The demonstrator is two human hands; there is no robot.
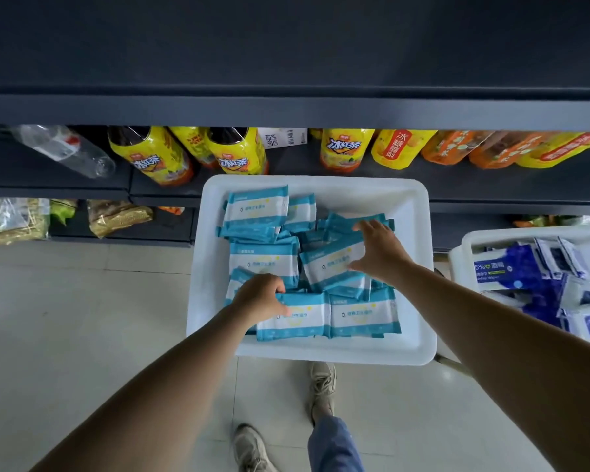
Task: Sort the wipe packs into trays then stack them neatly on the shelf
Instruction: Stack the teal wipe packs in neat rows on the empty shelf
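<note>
Left hand [261,296] seemingly pinches a teal-and-white wipe pack [292,316] near the white plastic tray [419,349]'s front edge; right hand [377,252], fingers spread, should square its neighbours.

Even, soft daylight; the pale floor [82,318] and white tray [419,267] look bright. The dark shelf [286,46] at 12 o'clock is dim and featureless. Wide-angle bending curves the edges. Drink bottles [239,151] appear slightly soft.

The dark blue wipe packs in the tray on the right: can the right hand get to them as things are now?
Probably yes. The right hand is spread over a light blue pack in the middle tray, and the dark blue packs lie uncovered in the neighbouring tray, with nothing visible between them.
</note>
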